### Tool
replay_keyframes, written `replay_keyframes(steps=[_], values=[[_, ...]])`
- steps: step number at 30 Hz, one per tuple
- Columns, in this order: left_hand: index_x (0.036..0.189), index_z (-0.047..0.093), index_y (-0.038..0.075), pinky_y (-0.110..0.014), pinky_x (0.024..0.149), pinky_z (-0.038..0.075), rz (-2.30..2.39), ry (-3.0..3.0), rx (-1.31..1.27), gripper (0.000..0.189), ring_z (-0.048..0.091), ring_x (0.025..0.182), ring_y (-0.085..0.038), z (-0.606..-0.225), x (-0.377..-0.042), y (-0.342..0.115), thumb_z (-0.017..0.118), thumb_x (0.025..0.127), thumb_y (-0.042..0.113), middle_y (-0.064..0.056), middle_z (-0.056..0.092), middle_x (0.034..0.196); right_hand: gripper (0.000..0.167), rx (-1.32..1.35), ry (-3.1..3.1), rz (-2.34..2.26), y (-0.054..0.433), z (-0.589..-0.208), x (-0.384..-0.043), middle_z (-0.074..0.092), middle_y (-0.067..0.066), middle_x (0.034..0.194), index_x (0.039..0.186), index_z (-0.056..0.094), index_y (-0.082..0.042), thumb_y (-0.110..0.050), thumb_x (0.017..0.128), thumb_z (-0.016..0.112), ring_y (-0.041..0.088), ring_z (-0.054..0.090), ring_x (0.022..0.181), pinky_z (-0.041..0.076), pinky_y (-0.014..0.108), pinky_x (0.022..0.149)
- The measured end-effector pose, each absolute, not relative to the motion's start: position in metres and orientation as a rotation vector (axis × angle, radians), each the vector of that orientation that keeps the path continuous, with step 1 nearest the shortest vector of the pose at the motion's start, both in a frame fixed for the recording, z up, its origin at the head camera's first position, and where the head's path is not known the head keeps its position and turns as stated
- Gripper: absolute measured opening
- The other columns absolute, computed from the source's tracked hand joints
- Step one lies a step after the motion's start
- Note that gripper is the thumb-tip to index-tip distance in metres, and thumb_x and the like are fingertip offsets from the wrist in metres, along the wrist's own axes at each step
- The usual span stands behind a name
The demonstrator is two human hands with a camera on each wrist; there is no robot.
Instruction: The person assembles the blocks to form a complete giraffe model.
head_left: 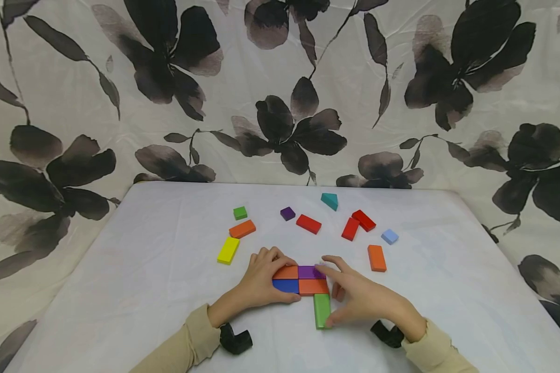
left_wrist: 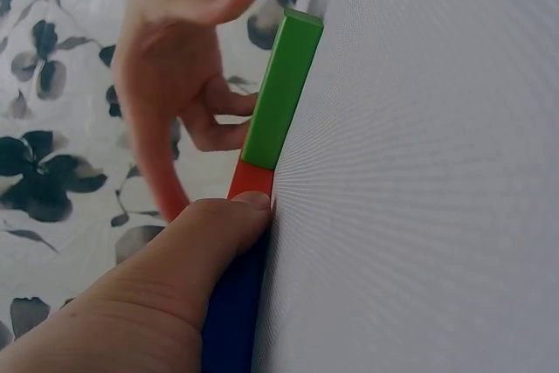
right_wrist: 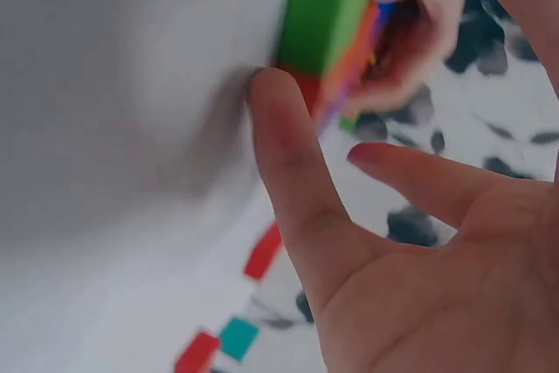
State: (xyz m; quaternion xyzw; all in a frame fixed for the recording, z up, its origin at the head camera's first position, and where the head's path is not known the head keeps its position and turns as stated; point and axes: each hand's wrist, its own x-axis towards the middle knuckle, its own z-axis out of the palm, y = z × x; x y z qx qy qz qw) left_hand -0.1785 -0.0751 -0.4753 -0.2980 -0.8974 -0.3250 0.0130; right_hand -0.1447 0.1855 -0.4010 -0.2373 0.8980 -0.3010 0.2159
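Near the front of the table, several blocks lie flat against each other. An orange block (head_left: 287, 273) and a purple block (head_left: 306, 272) form the far row, with a blue block (head_left: 285, 286) and a second orange block (head_left: 313, 287) in the near row. Toward the person extends a long green block (head_left: 322, 310) from the right end. My left hand (head_left: 263, 280) grips the left part between thumb and fingers, its thumb along the near side. Fingers spread, my right hand (head_left: 366, 295) hovers at the right side, index fingertip over the purple block and thumb beside the green one.
Behind the hands lie loose blocks: yellow (head_left: 228, 250), orange (head_left: 242, 229), small green (head_left: 240, 213), small purple (head_left: 287, 213), several red (head_left: 308, 224), a teal triangle (head_left: 330, 200), light blue (head_left: 389, 237) and another orange (head_left: 377, 258). A floral cloth (head_left: 280, 67) hangs behind the white table (head_left: 144, 269).
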Motion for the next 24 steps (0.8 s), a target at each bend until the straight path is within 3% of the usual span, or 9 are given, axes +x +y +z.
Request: replay_keyframes(steps=[3, 8, 12, 16, 24], values=[[0.119, 0.065, 0.026, -0.037, 0.079, 0.028, -1.016, -2.795, -0.924, 0.059, 0.038, 0.100, -0.013, -0.475, -0.178, -0.075, 0.085, 0.070, 0.052, 0.007, 0.048, 0.106, 0.089, -0.679, 2.523, -0.942, 0.203, -0.394, -0.156, 0.030, 0.015, 0.154, 0.151, 0.041, -0.010, -0.033, 0.077, 0.086, 0.017, 0.061, 0.095, 0.054, 0.031, 0.081], [0.119, 0.065, 0.026, -0.036, 0.079, 0.028, -1.020, -2.788, -0.921, 0.059, 0.038, 0.099, -0.013, -0.474, -0.177, -0.075, 0.085, 0.069, 0.052, 0.007, 0.048, 0.106, 0.062, -0.672, 2.674, -1.112, 0.242, -0.386, -0.185, 0.054, 0.020, 0.132, 0.139, 0.052, -0.001, -0.021, 0.086, 0.078, 0.033, 0.062, 0.105, 0.054, 0.043, 0.086], [0.119, 0.065, 0.026, -0.036, 0.079, 0.028, -1.013, -2.785, -0.924, 0.059, 0.038, 0.099, -0.012, -0.476, -0.178, -0.076, 0.085, 0.070, 0.052, 0.007, 0.048, 0.106, 0.043, -0.521, 2.855, -1.164, 0.272, -0.388, -0.205, 0.060, 0.022, 0.125, 0.131, 0.058, 0.003, -0.013, 0.092, 0.070, 0.038, 0.059, 0.110, 0.050, 0.050, 0.092], [0.119, 0.065, 0.026, -0.036, 0.079, 0.028, -1.015, -2.781, -0.924, 0.059, 0.038, 0.099, -0.012, -0.478, -0.179, -0.076, 0.085, 0.070, 0.053, 0.007, 0.048, 0.106, 0.039, -0.330, 2.929, -1.177, 0.297, -0.397, -0.216, 0.059, 0.024, 0.129, 0.131, 0.058, 0.004, -0.011, 0.095, 0.066, 0.040, 0.057, 0.114, 0.047, 0.054, 0.095], [0.119, 0.065, 0.026, -0.036, 0.079, 0.028, -1.001, -2.775, -0.920, 0.060, 0.038, 0.099, -0.012, -0.479, -0.179, -0.076, 0.085, 0.069, 0.053, 0.008, 0.048, 0.106, 0.042, -0.209, 2.854, -1.126, 0.318, -0.416, -0.222, 0.051, 0.029, 0.134, 0.132, 0.057, 0.004, -0.008, 0.093, 0.065, 0.046, 0.050, 0.119, 0.044, 0.059, 0.097]])
